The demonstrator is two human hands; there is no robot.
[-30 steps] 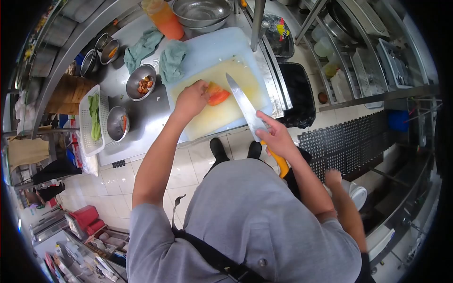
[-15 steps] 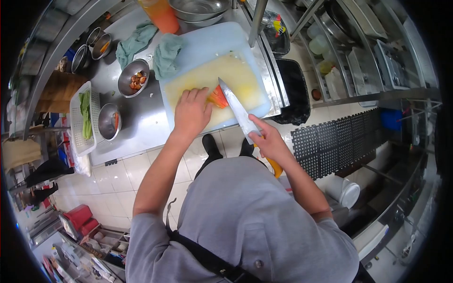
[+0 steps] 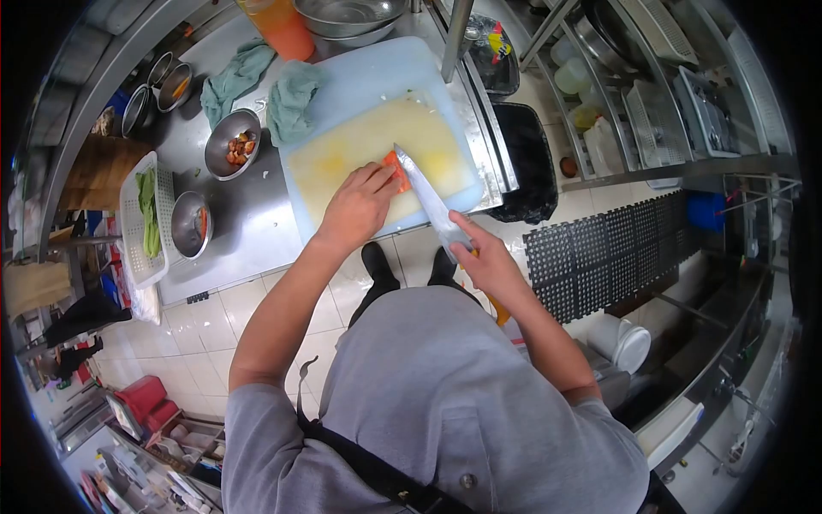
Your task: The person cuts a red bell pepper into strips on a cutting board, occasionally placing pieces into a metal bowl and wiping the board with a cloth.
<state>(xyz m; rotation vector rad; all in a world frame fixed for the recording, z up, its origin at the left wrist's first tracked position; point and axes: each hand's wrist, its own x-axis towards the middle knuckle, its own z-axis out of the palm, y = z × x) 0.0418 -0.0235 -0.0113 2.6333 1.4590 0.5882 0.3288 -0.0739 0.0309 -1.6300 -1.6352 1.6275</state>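
Observation:
My left hand (image 3: 358,207) is closed, its fingertips pressing an orange-red piece of carrot (image 3: 399,171) onto the yellowish cutting board (image 3: 342,154). The fingers cover part of the carrot. A large kitchen knife (image 3: 435,206) is in my right hand (image 3: 490,259), which grips it at the rear of the blade. Some of its yellow handle shows below that hand. The blade lies along the carrot's right side, with the tip pointing away from me, close to my left fingertips. Beneath the yellowish board is a larger pale-blue board (image 3: 377,64).
Left of the boards are a metal bowl of browned chunks (image 3: 224,163), a smaller bowl (image 3: 181,231) with orange-red pieces, and a white basket (image 3: 133,231) holding green stalks. Green cloths (image 3: 291,107) and an orange container (image 3: 287,34) stand behind. A black-lined bin (image 3: 524,154) is at right.
My left fingers have shifted right and forward over the carrot, covering more of it. The carrot sits more upright against the blade. The whole view has slid slightly left.

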